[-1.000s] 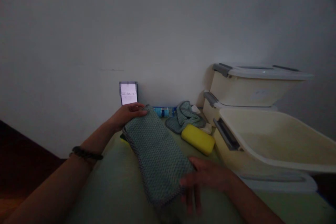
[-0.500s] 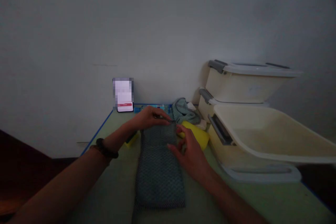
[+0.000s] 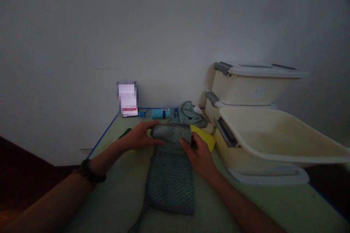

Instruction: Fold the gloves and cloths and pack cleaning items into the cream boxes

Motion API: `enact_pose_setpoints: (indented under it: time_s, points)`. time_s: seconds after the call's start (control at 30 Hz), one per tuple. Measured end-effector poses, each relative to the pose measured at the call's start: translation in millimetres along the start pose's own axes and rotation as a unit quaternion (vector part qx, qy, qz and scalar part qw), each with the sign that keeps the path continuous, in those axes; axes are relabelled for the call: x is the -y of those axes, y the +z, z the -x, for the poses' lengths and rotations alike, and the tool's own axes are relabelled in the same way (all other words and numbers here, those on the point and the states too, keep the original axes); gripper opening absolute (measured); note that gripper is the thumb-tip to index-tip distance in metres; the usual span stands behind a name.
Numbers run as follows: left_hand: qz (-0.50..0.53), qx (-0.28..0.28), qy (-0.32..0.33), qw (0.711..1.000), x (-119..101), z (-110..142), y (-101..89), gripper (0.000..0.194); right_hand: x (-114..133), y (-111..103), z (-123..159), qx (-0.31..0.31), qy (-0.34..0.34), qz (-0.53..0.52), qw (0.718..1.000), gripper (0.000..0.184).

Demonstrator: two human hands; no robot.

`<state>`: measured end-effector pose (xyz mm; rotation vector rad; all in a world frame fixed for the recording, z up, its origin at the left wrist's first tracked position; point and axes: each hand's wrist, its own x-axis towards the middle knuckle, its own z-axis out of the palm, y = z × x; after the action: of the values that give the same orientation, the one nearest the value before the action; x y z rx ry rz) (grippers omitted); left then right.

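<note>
A grey-green textured cloth (image 3: pixel 171 178) with dark stitched edges lies lengthwise on the table, and a narrow strip trails from its lower left corner. Its far end is raised and folded over toward me. My left hand (image 3: pixel 143 134) pinches the left side of that end, thumb in front and fingers behind. On the right side, my right hand (image 3: pixel 198 153) has its thumb on the cloth's face and its fingers at the edge, partly hidden. Beyond the right hand lies a yellow object (image 3: pixel 205 137), partly covered; a yellow and dark green item (image 3: pixel 125 133) shows behind my left wrist.
At the back lie a clear bottle with a blue label (image 3: pixel 160 113) and a crumpled grey-green cloth (image 3: pixel 188 113). A lit phone (image 3: pixel 128 96) leans against the wall. To the right stand an uncovered cream bin (image 3: pixel 273 156) and stacked lidded bins (image 3: pixel 246 87) on the green table (image 3: pixel 115 196).
My left hand has moved left and down from the cloth's top edge to its left side. The far end now folds toward me, and the bottle behind shows more.
</note>
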<state>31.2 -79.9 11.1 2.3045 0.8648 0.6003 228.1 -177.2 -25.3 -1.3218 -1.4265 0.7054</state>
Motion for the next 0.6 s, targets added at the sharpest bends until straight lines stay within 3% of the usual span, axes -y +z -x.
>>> enact_pose_setpoints:
  time_s: [0.1, 0.23, 0.4, 0.5, 0.6]
  points:
    - [-0.019, -0.032, -0.024, 0.999, 9, 11, 5.0, 0.026, -3, -2, 0, 0.021, -0.021, 0.005, 1.0, 0.009]
    - [0.029, -0.048, 0.009, 0.998, 13, 14, 9.0, 0.012, -8, -8, -1, 0.082, -0.076, -0.023, 0.994, 0.017]
    - [0.049, -0.001, 0.006, 0.999, 12, 12, 9.9, 0.018, -7, -11, 1, 0.12, -0.044, -0.077, 0.989, 0.016]
    - [0.053, 0.031, -0.018, 0.998, 10, 11, 10.5, 0.018, -5, -11, 3, 0.097, -0.054, -0.048, 0.993, 0.003]
    - [0.058, 0.046, -0.042, 0.996, 10, 11, 11.5, 0.016, -4, -11, 3, 0.032, -0.016, -0.008, 0.999, 0.019]
